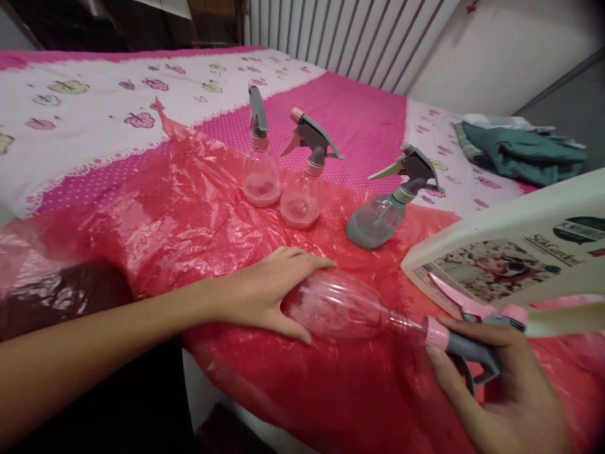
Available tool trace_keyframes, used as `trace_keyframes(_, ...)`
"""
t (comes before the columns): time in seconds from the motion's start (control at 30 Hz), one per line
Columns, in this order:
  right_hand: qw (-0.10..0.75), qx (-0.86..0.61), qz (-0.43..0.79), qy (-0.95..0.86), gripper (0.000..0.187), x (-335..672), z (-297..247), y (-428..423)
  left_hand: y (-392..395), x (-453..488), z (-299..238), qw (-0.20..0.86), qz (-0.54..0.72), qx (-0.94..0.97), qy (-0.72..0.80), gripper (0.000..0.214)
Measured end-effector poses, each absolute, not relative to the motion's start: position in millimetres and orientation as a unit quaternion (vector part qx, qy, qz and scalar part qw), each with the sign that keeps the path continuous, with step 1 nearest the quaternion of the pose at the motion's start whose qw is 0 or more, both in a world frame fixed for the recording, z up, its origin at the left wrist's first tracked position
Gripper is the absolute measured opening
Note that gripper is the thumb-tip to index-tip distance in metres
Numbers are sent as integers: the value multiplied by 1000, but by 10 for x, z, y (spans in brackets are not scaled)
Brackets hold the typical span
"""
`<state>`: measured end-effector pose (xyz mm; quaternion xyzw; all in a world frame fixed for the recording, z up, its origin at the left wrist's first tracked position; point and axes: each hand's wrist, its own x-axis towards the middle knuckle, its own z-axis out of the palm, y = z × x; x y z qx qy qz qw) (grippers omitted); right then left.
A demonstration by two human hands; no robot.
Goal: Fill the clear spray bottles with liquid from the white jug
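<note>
A clear pink spray bottle (343, 306) lies on its side over red plastic sheeting, its neck pointing right. My left hand (274, 290) is wrapped around the bottle's base, thumb on the near side and fingers on the far side. In my right hand (505, 384) is a grey trigger spray head with a pink collar (435, 333). The collar sits just off the bottle's threaded neck, in line with it. Behind stand two pink spray bottles, one at the left (261, 176) and one in the middle (301, 202), plus a tilted grey-green spray bottle (377, 219), all with liquid inside.
A large white jug (510, 252) with a flower-picture label leans at the right, close to my right hand. Crumpled red plastic sheeting (189, 208) covers the near part of a pink patterned bedspread (359, 113). Folded green cloth (524, 148) lies at the far right.
</note>
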<state>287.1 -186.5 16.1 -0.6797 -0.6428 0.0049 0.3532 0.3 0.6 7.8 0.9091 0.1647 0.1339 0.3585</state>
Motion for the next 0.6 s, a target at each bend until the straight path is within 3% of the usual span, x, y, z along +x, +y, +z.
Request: trace_keyframes(0.6,379,-718,31,-583,20,2770,159,-1987,18,-3,57,357,137,911,154,91)
